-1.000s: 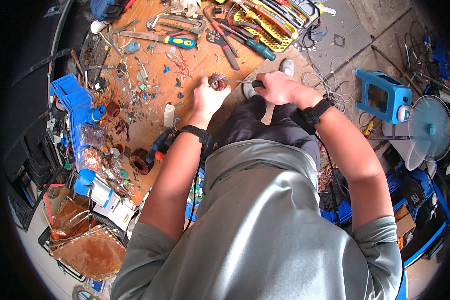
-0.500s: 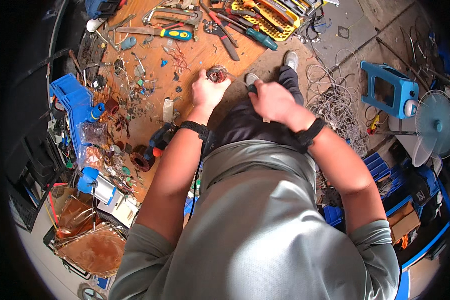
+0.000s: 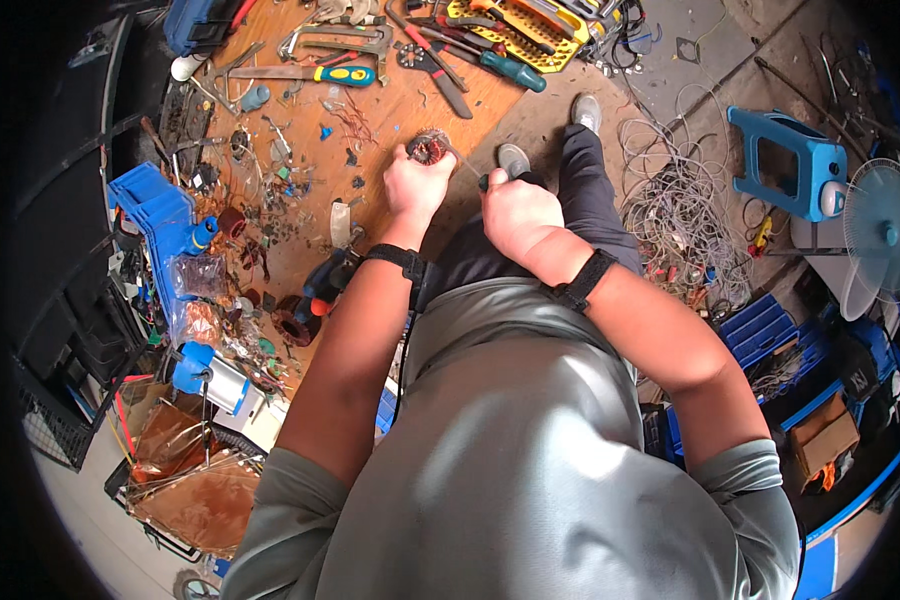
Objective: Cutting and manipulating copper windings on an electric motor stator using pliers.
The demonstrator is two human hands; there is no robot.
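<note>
My left hand [image 3: 416,190] is closed round a small ring-shaped motor stator with reddish copper windings [image 3: 428,149], held up at the table's right edge. My right hand [image 3: 523,218] makes a fist on a screwdriver [image 3: 467,166]. Its thin shaft points up and left at the stator's right side, and only a bit of the dark handle shows at the thumb. Whether the tip touches the windings I cannot tell. Both hands are above my lap, with a dark band on each wrist.
On the wooden table [image 3: 380,120] lie a file with a green-yellow handle [image 3: 345,76], pliers [image 3: 440,75], scattered scraps and a blue bin [image 3: 155,205]. A yellow tool tray [image 3: 530,40] sits at the back. Tangled wire [image 3: 680,215], a blue stool [image 3: 790,165] and a fan [image 3: 885,230] stand right.
My right hand has moved left with the screwdriver, bringing it closer to the stator. My left hand keeps its hold, nearly in place. The whole view has shifted slightly.
</note>
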